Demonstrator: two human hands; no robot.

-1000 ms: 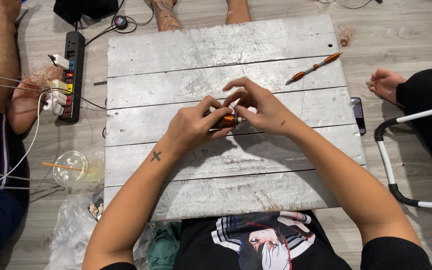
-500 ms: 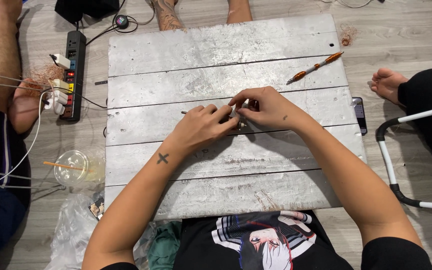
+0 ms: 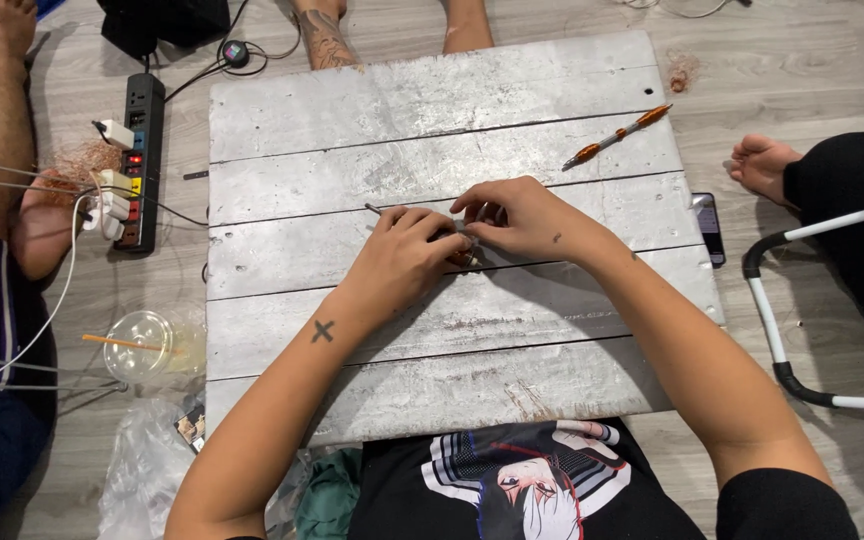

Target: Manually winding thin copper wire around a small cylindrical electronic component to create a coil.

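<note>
At the centre of the grey plank board [image 3: 372, 110], both hands meet over one small part. The left hand [image 3: 402, 258] lies knuckles up, fingers curled and pressed together around a thin grey rod [image 3: 376, 210], whose tip pokes out toward ten o'clock. The right hand [image 3: 512, 215] closes in from three o'clock, fingertips pinched on the other end of the same piece. A trace of orange shows between the two hands; what it belongs to cannot be told, since the fingers cover it.

An orange pen [image 3: 617, 136] lies untouched at one o'clock on the board, well apart from the hands and whole as far as can be seen.

My judgement: the work on the small piece is midway. The parts are gripped and brought together, but whether they are joined or separated is hidden. Nothing finished lies beside the hands, and only one pen lies aside.

Off the board, at nine o'clock, a power strip [image 3: 140, 160] with plugs and white cables sits on the floor. At eight o'clock stands a clear plastic cup [image 3: 147, 345] with a straw. A phone [image 3: 709, 228] lies just off the board's edge at three o'clock. Other people's bare feet and legs border the area at twelve, three and nine o'clock; none touch the work.
</note>
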